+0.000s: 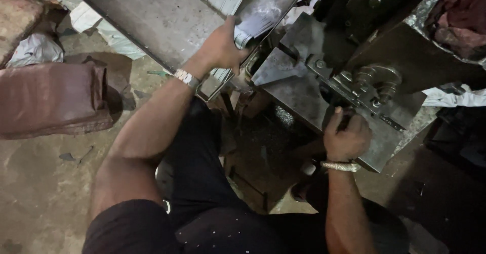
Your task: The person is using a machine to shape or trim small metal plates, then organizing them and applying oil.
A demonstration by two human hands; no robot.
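Left hand (221, 46) grips metal strips (253, 24) at the tray (147, 16) edge.

- We are seeing open floor (45, 193) lying at lower left.
- A brown sack (50, 99) is blocking the left edge.
- The metal machine (324, 82) and tray (147, 16) are crowding the upper centre and right.

My two bare forearms, a silver metal watch band (188, 78) on my left wrist, a twisted silver bangle (340, 166) on my right wrist, black short sleeves, black speckled trousers.
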